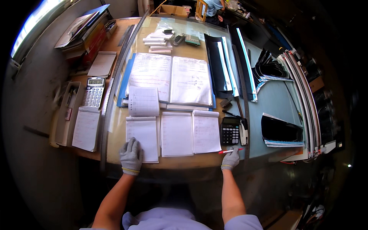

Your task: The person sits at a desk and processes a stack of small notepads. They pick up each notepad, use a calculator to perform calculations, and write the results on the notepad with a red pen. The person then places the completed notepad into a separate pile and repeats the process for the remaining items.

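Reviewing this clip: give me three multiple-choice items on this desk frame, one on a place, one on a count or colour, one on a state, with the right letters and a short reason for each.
1. Where does the left hand rest?
A. on the leftmost notepad in the front row
B. on the black calculator
C. on the open binder

2. What colour is the pen in the right hand?
A. blue
B. red
C. green

3. In what state is the binder in the middle of the desk?
A. shut
B. standing on edge
C. lying open, two pages showing

Answers:
1. A, the gloved left hand lies flat on that pad's lower corner.
2. B, the pen's barrel is red with a white middle, held near the desk's front edge.
3. C, two written pages lie side by side, face up.
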`<state>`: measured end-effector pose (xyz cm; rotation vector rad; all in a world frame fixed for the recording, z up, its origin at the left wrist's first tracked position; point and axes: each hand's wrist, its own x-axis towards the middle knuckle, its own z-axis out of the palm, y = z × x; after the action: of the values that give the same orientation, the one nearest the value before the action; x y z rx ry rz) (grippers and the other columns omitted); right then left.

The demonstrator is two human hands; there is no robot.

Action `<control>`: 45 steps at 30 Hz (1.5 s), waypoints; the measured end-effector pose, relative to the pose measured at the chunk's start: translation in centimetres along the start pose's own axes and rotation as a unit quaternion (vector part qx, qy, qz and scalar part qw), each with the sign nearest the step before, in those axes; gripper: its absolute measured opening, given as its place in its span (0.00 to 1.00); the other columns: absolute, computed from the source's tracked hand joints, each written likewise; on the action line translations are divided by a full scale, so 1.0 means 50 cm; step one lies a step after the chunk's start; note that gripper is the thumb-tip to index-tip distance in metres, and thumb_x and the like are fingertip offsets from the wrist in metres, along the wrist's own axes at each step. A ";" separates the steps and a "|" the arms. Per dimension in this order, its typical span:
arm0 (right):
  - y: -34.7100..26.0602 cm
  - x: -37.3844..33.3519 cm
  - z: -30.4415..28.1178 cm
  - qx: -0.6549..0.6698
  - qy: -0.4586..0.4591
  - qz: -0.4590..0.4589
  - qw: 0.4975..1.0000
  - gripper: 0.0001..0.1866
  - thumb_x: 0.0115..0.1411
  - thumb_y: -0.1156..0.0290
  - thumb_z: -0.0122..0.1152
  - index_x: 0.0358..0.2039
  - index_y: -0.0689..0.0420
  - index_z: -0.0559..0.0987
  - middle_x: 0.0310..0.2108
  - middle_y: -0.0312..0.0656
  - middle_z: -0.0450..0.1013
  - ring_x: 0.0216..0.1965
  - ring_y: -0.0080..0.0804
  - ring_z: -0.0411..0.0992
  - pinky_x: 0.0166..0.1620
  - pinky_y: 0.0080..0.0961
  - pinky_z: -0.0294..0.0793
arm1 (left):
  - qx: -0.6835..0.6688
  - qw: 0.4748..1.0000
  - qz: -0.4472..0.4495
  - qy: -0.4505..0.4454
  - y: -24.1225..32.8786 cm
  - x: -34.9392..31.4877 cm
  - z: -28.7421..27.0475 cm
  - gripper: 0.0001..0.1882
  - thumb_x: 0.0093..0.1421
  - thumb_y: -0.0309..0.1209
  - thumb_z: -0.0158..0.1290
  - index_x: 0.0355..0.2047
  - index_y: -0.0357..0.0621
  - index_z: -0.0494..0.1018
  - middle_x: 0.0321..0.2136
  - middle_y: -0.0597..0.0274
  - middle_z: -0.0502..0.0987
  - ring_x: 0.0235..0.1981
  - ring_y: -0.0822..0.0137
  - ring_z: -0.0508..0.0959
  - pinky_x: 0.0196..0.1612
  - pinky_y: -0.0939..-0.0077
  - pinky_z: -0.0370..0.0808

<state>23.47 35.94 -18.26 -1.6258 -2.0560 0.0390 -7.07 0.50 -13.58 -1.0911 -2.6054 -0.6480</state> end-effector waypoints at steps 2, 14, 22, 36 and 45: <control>0.006 -0.001 0.003 0.000 0.002 -0.006 1.000 0.05 0.66 0.67 0.59 0.42 0.50 0.77 0.33 0.51 0.79 0.36 0.56 0.78 0.36 0.50 0.75 | 0.001 1.000 -0.002 0.002 0.000 -0.001 0.000 0.23 0.56 0.33 0.61 0.52 0.39 0.76 0.57 0.48 0.76 0.53 0.42 0.76 0.58 0.48 0.70; 0.009 -0.001 0.004 -0.016 -0.022 0.011 1.000 0.05 0.68 0.66 0.56 0.43 0.49 0.76 0.35 0.51 0.79 0.36 0.56 0.78 0.38 0.50 0.75 | -0.004 1.000 0.010 0.005 -0.007 0.000 -0.002 0.23 0.56 0.33 0.62 0.51 0.39 0.76 0.55 0.47 0.77 0.50 0.43 0.77 0.55 0.49 0.72; 0.002 -0.002 0.002 -0.002 0.018 -0.012 1.000 0.07 0.66 0.70 0.57 0.44 0.53 0.77 0.35 0.53 0.79 0.37 0.57 0.78 0.39 0.48 0.75 | -0.005 1.000 0.002 0.000 -0.002 0.003 -0.002 0.23 0.56 0.33 0.62 0.52 0.39 0.75 0.56 0.48 0.76 0.51 0.42 0.76 0.56 0.49 0.72; -0.156 -0.038 -0.052 0.443 0.006 0.065 0.894 0.19 0.75 0.61 0.46 0.51 0.62 0.77 0.32 0.37 0.72 0.31 0.24 0.69 0.37 0.24 0.72 | 0.018 0.999 -0.020 -0.020 0.007 0.000 -0.007 0.27 0.54 0.33 0.62 0.56 0.43 0.75 0.60 0.52 0.75 0.56 0.46 0.73 0.62 0.51 0.66; -0.447 -0.149 -0.049 0.492 -0.233 -0.062 0.837 0.10 0.65 0.77 0.55 0.43 0.67 0.82 0.38 0.44 0.80 0.42 0.33 0.78 0.46 0.31 0.77 | -0.082 0.974 0.175 -0.117 0.114 -0.020 0.017 0.33 0.50 0.37 0.65 0.58 0.47 0.75 0.60 0.56 0.74 0.55 0.55 0.74 0.61 0.53 0.68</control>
<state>5.44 22.12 -11.54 -0.8478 -1.8888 1.3272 -2.32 3.84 -12.98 -1.7233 -2.4789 -0.6942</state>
